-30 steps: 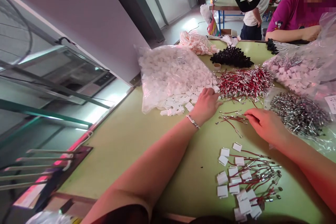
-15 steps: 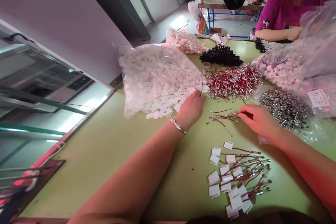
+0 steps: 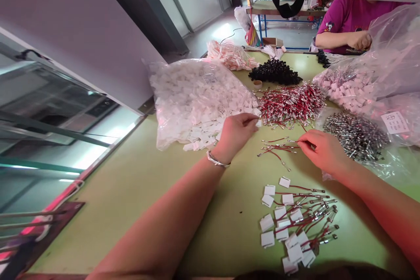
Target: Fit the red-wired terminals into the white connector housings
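My left hand (image 3: 238, 133) is closed in a pinch beside the open mouth of a clear bag of white connector housings (image 3: 203, 96). A white connector housing (image 3: 259, 123) shows at its fingertips. My right hand (image 3: 323, 151) pinches a red wire (image 3: 304, 128), mostly hidden by the fingers. Several loose red wires with metal terminals (image 3: 278, 148) lie on the green table between the hands. Above them is a large heap of red wires (image 3: 292, 103). Nearer to me lie white housings with red wires attached (image 3: 284, 223), in a loose group.
A pile of silver terminals (image 3: 356, 135) rests on plastic at the right, below a clear bag of white parts (image 3: 351, 87). Black parts (image 3: 274, 71) and pinkish-white parts (image 3: 229, 55) are heaped at the back. Across the table sits a person in a purple shirt (image 3: 351, 19).
My left hand has turned and its fingers now point right, at the bag's edge, with a white housing at the tips. My right hand stays in nearly the same place.
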A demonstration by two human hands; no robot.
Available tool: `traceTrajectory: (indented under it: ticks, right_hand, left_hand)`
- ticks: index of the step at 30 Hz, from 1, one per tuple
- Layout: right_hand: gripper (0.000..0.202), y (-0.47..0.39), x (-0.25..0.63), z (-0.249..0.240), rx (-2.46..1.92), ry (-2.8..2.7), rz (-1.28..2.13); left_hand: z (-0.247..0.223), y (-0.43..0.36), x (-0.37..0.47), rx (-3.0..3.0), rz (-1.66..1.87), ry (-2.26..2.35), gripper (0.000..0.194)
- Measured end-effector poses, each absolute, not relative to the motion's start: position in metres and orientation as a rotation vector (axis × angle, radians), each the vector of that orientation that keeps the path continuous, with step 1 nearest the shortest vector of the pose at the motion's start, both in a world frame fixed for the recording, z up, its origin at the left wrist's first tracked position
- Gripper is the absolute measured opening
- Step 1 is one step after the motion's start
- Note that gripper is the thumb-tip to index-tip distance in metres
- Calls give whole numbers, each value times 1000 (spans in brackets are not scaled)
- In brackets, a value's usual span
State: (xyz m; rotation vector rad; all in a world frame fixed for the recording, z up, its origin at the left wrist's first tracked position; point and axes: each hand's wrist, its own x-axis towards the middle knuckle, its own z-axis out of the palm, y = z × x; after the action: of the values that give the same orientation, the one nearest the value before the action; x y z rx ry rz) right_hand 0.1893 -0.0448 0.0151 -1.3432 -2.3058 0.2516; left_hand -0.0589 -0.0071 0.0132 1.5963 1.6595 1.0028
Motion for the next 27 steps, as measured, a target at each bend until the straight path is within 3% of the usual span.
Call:
traceTrajectory:
  ticks: [6,22,27]
  right_hand:
    - [25,-47,188,15,-1289,-2293,113]
    - [32,-49,184,14,-1253,-2398,-124]
    - [28,-52,177,7,-1281,-2425,-19]
  left_hand:
    - [14,-30,-27,884,941,996,16]
    - [11,-34,-23,991,755,988,15]
    - [12,-38,-20,1127,694,993,17]
